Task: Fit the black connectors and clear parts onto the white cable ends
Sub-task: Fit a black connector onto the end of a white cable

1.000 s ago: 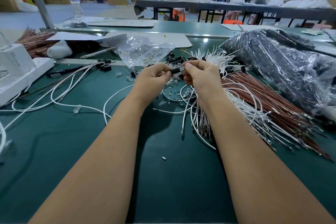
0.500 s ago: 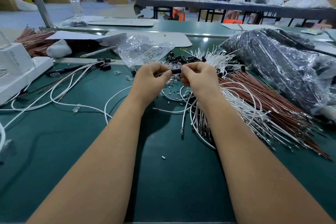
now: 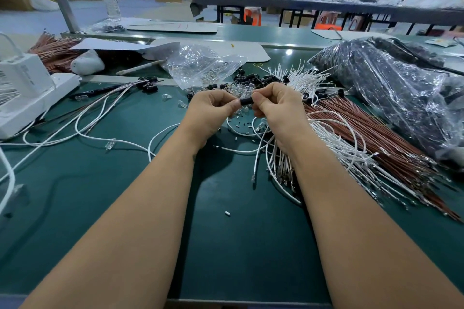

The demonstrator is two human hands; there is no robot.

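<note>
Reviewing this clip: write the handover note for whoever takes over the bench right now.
Left hand and right hand both pinch one black connector between them, above the green table.
Loose black connectors and the bag of clear parts lie just beyond.
White cables lie at right.
Done: finished cables at left.
Left: most of the pile.
</note>
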